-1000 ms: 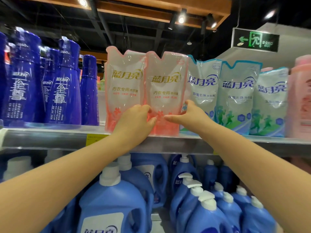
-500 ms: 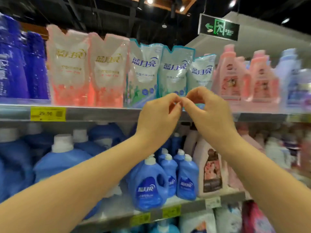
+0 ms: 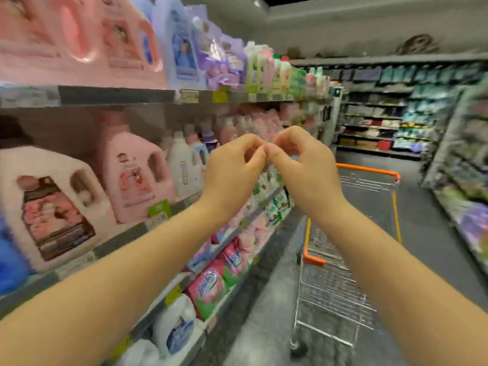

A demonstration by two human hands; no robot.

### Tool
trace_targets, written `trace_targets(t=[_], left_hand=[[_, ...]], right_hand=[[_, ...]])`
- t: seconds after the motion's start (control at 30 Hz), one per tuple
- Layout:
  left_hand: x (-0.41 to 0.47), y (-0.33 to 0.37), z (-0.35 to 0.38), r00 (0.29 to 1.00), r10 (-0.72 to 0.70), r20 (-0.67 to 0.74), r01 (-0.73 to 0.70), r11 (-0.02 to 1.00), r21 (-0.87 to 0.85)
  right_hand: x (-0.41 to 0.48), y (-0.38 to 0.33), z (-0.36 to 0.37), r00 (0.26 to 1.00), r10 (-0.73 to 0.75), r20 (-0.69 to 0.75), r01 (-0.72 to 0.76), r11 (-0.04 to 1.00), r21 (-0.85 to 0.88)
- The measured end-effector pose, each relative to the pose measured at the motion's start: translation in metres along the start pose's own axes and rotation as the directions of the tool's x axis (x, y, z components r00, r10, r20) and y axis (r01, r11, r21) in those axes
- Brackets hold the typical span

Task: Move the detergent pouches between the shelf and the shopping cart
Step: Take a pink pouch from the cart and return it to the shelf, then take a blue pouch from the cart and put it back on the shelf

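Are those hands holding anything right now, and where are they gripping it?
Nothing visible is held: the left hand and right hand are curled, with their fingertips meeting in mid-air.

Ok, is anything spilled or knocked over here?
Nothing stands out. The bottles on the shelf stand upright, the cart stands straight, and no spill shows on the floor. The left hand and right hand meet at the fingertips, holding nothing. Blur could hide small damage.
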State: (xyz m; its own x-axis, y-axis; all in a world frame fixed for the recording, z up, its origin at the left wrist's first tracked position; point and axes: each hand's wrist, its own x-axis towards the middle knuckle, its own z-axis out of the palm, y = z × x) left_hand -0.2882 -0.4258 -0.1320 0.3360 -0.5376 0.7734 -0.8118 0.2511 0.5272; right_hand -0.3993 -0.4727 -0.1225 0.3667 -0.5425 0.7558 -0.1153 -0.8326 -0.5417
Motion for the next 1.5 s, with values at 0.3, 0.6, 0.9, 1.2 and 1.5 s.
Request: trace_targets(t=[0.3, 0.6, 0.9, 1.2, 1.5], left_hand=[[0.081, -0.032, 0.296, 0.942, 0.101, 0.319, 0.025, 0.93, -0.368], [0.109, -0.076, 0.534, 0.833, 0.043, 0.551, 0.166, 0.932, -0.323], [0.103, -0.187, 0.758, 0.58, -0.246, 0.777, 0.392, 0.92, -0.001], [0.111, -0.281, 0.942, 0.288, -0.423, 0.859, 0.376, 0.875, 0.304], [0.069, -0.34, 0.995, 0.173, -0.521, 0.836, 0.425, 0.805, 0.413]], right_hand=[[0.039, 0.242, -0.102, 0.911, 0.297, -0.286, -0.351, 0.923, -0.158], [0.045, 0.456, -0.172, 0.701, 0.6, -0.384, -0.699, 0.684, -0.209], [0.044, 0.756, -0.159, 0.357, 0.93, -0.09, -0.917, 0.33, -0.224], [0.057, 0.993, -0.114, 0.145, 0.979, -0.141, -0.925, 0.083, -0.371], [0.046, 1.072, -0.087, 0.218, 0.951, -0.217, -0.793, 0.043, -0.608]])
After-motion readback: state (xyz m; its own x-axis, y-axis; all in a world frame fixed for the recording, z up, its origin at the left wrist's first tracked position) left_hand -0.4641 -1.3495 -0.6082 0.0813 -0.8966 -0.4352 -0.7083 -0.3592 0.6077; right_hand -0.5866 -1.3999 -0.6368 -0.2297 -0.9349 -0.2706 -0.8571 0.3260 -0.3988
